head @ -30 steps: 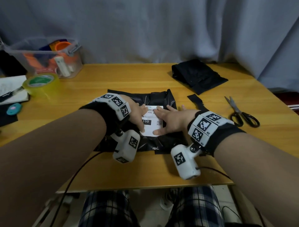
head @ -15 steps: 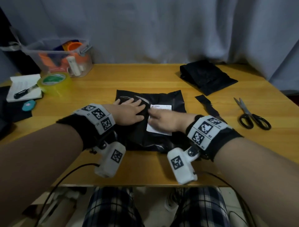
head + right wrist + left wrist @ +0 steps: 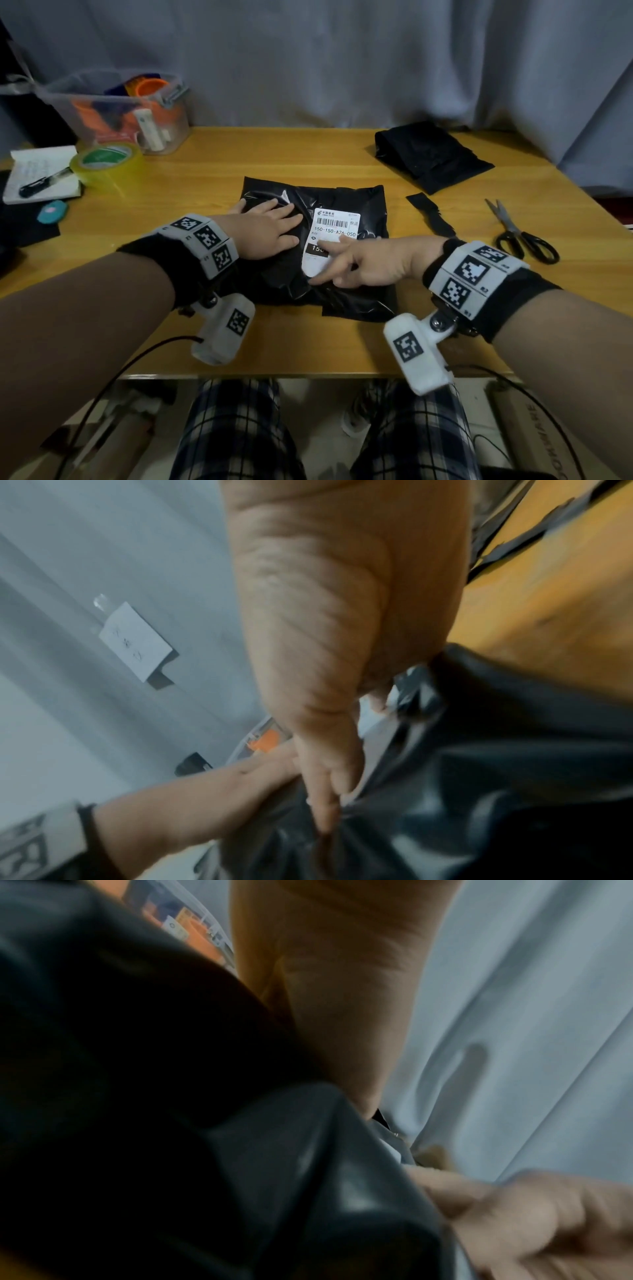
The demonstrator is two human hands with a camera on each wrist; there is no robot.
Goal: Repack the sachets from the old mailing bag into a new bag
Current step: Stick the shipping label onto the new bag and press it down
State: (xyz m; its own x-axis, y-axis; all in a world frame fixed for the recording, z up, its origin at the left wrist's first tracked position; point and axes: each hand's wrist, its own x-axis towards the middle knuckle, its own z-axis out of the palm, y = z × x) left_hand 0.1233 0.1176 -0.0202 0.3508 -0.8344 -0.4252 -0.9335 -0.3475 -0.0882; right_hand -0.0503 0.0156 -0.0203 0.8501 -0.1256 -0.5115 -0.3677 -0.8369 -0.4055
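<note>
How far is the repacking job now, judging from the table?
Looks done: filled black mailing bag lies closed; cut strip beside it. In hand: left hand presses the bag, right hand smooths the white label. Left: little, perhaps finish the label.

Your open lanes: bare table (image 3: 212, 178) behind the black mailing bag (image 3: 356, 291) and along its near edge. Right is blocked by scissors (image 3: 517, 233) and a folded black bag (image 3: 428, 154) (black strip (image 3: 430, 219) too). Far left: tape roll (image 3: 102, 162), clear bin (image 3: 120, 109).
</note>
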